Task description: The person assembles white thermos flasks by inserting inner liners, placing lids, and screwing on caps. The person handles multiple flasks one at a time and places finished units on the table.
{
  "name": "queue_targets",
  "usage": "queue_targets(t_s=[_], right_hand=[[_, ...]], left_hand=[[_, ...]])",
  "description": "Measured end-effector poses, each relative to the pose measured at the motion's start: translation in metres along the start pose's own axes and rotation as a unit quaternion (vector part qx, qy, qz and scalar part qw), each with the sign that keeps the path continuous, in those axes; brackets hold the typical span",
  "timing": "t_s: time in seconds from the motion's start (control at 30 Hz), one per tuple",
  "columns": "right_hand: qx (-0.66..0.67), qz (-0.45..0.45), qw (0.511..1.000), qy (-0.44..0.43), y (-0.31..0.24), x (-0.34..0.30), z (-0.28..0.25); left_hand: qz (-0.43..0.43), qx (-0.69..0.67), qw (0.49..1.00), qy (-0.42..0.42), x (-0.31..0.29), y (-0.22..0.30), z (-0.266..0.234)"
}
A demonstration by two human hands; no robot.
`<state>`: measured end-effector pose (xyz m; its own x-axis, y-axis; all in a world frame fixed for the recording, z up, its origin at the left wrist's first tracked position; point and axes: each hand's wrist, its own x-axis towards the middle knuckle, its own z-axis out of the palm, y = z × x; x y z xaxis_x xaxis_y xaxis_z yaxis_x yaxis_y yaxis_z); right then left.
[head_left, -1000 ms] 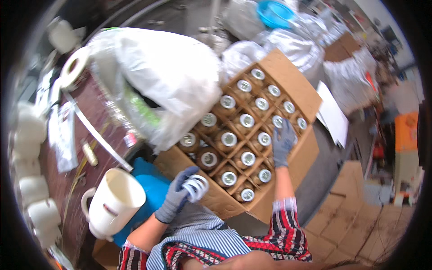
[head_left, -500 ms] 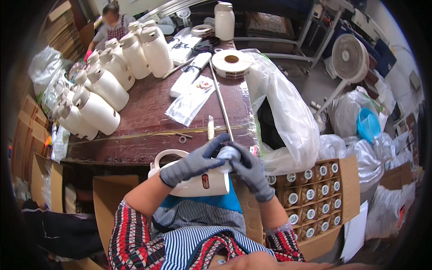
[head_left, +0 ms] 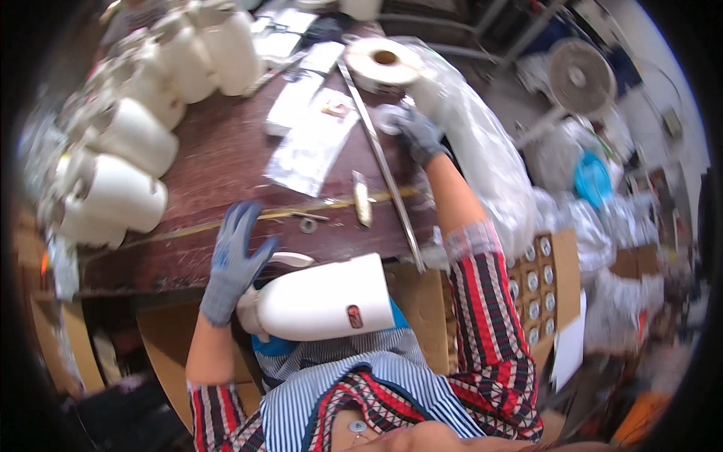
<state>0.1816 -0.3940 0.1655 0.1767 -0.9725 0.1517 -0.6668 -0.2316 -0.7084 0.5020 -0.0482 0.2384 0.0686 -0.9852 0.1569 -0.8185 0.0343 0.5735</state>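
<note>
A white vacuum jug (head_left: pixel 320 301) lies on its side across my lap, its neck to the left and its base to the right. My left hand (head_left: pixel 235 256), in a grey glove, is open beside the jug's neck and handle (head_left: pixel 292 260), thumb and fingers spread. Reaching out over the right side of the table, my gloved right hand (head_left: pixel 422 135) has its fingers at a whitish round cap (head_left: pixel 390 118), seemingly gripping its edge. Motion blurs that hand and the cap. The cap is just in front of a big label roll (head_left: pixel 382 64).
Several white jugs (head_left: pixel 139 135) crowd the table's left side. A metal rod (head_left: pixel 384 166), a utility knife (head_left: pixel 362 199), a washer (head_left: pixel 308 225) and plastic bags (head_left: pixel 312 143) lie on the tabletop. At right stand a carton of silver-topped bottles (head_left: pixel 538 282), clear plastic sheeting (head_left: pixel 489 181) and a fan (head_left: pixel 578 77).
My hands have parted. The right one has carried the cap forward to the table's right side; the left has let go and moved left, fingers spread. The view has shifted.
</note>
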Motion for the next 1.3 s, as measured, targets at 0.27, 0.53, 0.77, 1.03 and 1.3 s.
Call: queue_targets(t_s=[0.27, 0.53, 0.77, 1.03, 1.3], right_hand=[[-0.100, -0.181, 0.978, 0.016, -0.061, -0.131, -0.153], [-0.368, 0.213, 0.880, -0.209, 0.138, -0.440, -0.125], [-0.292, 0.238, 0.914, -0.149, 0.195, -0.474, -0.060], [-0.243, 0.065, 0.960, -0.125, 0.112, -0.437, -0.179], [-0.178, -0.159, 0.971, -0.029, -0.152, -0.377, -0.303]], left_hand=[[-0.076, -0.070, 0.995, 0.011, -0.091, -0.051, 0.022], [-0.058, -0.147, 0.986, -0.058, -0.058, -0.040, 0.018], [0.054, -0.100, 0.985, 0.128, -0.063, 0.023, 0.010], [0.291, -0.140, 0.937, -0.132, -0.073, 0.206, 0.076], [0.297, -0.430, 0.844, -0.117, -0.053, 0.274, 0.179]])
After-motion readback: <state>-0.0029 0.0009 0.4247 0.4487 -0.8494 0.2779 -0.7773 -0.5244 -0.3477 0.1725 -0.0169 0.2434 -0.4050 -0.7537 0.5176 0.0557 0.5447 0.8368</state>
